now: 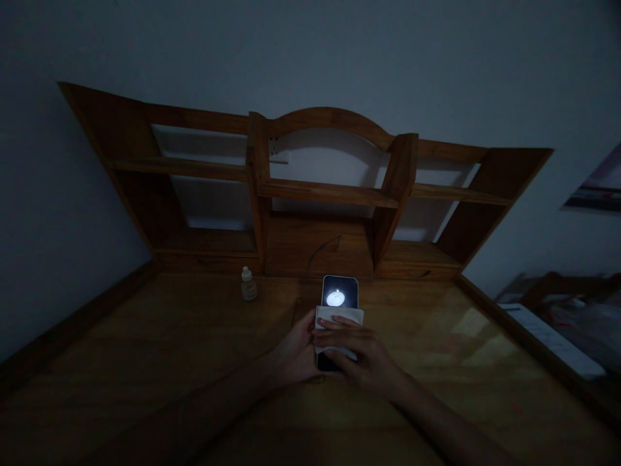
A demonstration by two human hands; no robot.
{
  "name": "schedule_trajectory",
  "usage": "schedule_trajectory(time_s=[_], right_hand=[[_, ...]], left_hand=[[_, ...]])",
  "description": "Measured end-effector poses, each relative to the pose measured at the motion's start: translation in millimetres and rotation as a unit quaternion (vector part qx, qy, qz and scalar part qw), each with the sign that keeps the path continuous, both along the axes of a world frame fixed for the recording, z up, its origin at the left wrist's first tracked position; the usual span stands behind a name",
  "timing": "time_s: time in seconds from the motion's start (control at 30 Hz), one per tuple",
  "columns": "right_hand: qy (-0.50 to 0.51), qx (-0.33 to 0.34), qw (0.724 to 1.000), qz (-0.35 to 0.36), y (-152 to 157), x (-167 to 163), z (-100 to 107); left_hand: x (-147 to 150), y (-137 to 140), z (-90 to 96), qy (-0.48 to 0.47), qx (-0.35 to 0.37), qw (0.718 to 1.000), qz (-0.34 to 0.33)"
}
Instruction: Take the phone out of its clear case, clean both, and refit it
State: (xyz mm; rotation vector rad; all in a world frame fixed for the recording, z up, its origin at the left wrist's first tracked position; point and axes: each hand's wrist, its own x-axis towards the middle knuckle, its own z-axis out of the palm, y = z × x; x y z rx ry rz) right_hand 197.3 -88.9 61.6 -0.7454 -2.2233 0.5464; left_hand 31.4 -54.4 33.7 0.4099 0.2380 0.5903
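Your only view comes from the camera worn on your head, facing forward and tilted down over the desk [194, 336], which fills the lower part of the frame. Your forearms [228, 395] enter at lower left and lower right, bringing your left hand [298, 349] and right hand [361, 353] together just below centre. You see the shelf unit [330, 191] farther off, across the middle, its outer sides flaring upward, with the wall [310, 52] along the top.
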Motion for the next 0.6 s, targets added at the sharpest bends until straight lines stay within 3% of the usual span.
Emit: schedule_trajectory(time_s=[0.17, 0.6], right_hand=[[0.021, -0.024, 0.999, 0.004, -0.7, -1.5, 1.4], [0.034, -0.030, 0.999, 0.015, 4.1, 1.9, -1.1]], left_hand=[[-1.1, 1.2, -2.4, -0.036, -0.035, 0.999, -0.008], [-3.0, -3.1, 6.7, 0.017, -0.021, 0.999, -0.017]])
